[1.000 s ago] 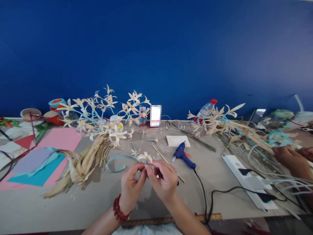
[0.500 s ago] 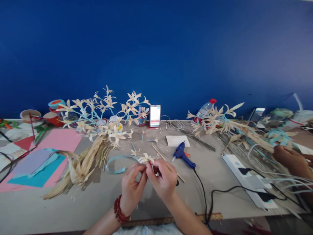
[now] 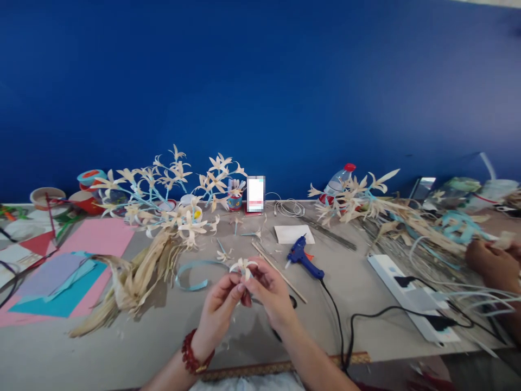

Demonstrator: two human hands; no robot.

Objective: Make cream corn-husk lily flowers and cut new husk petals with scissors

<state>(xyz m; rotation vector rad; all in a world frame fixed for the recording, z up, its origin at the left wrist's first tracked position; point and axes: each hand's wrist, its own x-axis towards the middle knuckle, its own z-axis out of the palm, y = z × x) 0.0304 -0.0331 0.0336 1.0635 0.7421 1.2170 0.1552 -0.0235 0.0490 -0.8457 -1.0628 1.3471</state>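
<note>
Both my hands meet over the grey table near its front edge. My left hand [image 3: 217, 312], with a red bead bracelet on the wrist, pinches the base of a small cream husk flower [image 3: 243, 266]. My right hand [image 3: 271, 296] is closed on the same flower from the right. A light blue ribbon [image 3: 193, 271] trails from the flower and loops to the left on the table. What lies under my fingers is hidden.
A blue glue gun [image 3: 303, 256] with a black cord lies right of my hands, beside thin sticks [image 3: 279, 271]. Husk bundle [image 3: 134, 282], flower branches [image 3: 171, 190], coloured paper [image 3: 61, 271] to the left. White power strip [image 3: 411, 296] and another person's hand [image 3: 490, 263] at right.
My hands have lifted slightly and turned the flower, with the left fingers now closer under it. The other person's hand at right has moved a little.
</note>
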